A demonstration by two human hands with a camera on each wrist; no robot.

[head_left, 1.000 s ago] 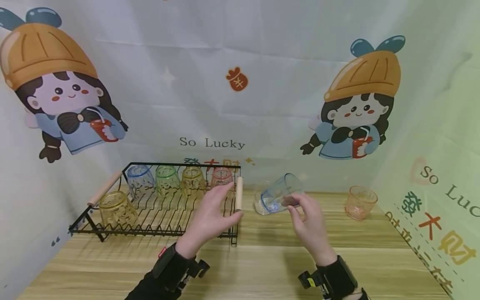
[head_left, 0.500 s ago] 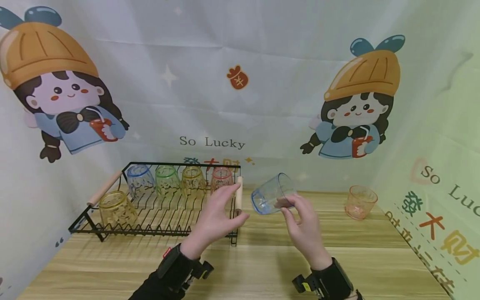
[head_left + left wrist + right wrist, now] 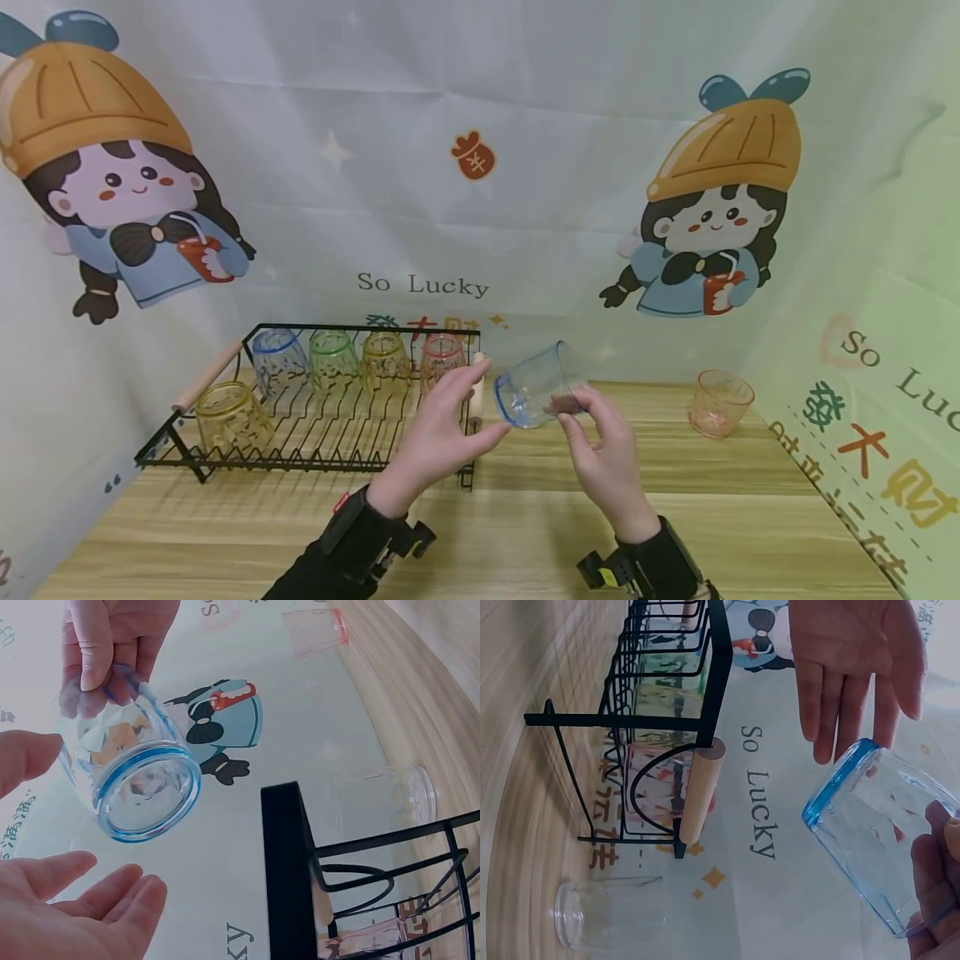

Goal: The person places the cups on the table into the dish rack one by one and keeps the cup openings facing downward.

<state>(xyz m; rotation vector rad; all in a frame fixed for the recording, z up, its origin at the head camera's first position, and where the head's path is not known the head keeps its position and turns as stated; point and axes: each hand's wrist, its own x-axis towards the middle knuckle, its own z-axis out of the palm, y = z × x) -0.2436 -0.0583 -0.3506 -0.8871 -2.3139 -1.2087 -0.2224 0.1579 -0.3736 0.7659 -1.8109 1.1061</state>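
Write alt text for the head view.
A person's right hand holds a tilted blue glass, with the left hand open beside its base. Five coloured glasses sit in a black rack at left; a pink glass stands on the table at right.

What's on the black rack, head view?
Back: blue glass, green glass, yellow glass, pink glass. Front: second yellow glass. Whatever sits behind the left hand is hidden.

Right hand (image 3: 606, 454) pinching one end of a tilted blue glass (image 3: 525, 396); left hand (image 3: 442, 433) just beside the other. At left, a black wire rack (image 3: 330, 468) bearing a back row of four coloured glasses (image 3: 334, 364) and, nearer, one yellow glass (image 3: 234, 421); at right, a pink glass (image 3: 720, 406) on the wood-grained surface (image 3: 525, 533).
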